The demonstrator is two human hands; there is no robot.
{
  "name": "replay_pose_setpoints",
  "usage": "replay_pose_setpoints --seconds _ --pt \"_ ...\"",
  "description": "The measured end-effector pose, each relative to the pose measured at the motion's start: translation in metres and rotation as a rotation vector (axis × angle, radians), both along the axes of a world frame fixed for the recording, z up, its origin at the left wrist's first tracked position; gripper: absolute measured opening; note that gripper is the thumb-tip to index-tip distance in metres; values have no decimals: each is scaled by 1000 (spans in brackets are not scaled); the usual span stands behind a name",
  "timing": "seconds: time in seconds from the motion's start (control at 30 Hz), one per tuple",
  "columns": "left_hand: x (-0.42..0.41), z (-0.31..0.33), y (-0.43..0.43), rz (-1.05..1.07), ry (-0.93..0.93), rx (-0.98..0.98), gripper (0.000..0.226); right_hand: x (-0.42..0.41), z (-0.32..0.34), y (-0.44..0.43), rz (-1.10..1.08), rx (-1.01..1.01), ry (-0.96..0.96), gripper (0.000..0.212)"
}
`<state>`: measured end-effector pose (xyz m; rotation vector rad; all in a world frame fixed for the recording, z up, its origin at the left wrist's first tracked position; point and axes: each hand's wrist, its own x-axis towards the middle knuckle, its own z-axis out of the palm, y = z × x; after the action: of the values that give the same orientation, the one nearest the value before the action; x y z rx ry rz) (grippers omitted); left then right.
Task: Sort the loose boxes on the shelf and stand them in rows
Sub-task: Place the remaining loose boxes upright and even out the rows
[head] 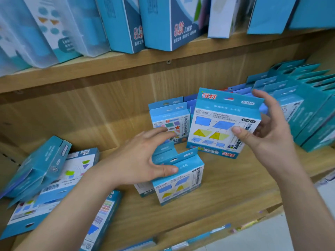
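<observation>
Boxes are being sorted on the shelf, and one, the held box, is gripped by the right hand. The thumb is laid on its printed face and the fingers are curled behind its far edge, so that the label can be read and the box kept upright for placing. The left hand is clamped over the standing boxes, with the thumb pressed on the front one's header and the fingers reaching over the back; they are judged to be held together so that they do not topple. Just beyond its fingertips an upright pair is stood further back. Beyond the right hand, on its outer side, finished rows are packed. Outside the left forearm, loose boxes — lying flat and overlapped — are heaped, so much sorting is judged to remain
</observation>
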<state>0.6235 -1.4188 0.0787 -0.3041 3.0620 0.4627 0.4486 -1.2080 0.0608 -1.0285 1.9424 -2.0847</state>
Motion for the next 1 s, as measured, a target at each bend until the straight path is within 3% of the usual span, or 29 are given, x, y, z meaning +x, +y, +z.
replay_pose_setpoints --seconds 0.1,0.23,0.33,0.5,0.63,0.73,0.83,1.0 --pt "5 3 -9 78 224 155 81 7 25 -13 42 -47 56 70" --pt "18 33 -24 182 670 437 72 18 56 -45 153 -102 174 61" --pt "29 56 -35 144 787 556 68 31 71 -77 296 -99 243 53" --pt "51 60 -55 283 844 388 33 48 74 -128 492 -10 282 46" --pt "65 39 -85 521 864 225 31 45 57 -150 370 332 478 59" --pt "69 12 -110 660 729 171 24 39 30 -154 407 663 548 63" --pt "61 -23 -128 675 572 251 23 37 13 -156 445 886 607 46" --pt "28 -68 -135 707 399 214 31 40 9 -156 440 920 575 28"
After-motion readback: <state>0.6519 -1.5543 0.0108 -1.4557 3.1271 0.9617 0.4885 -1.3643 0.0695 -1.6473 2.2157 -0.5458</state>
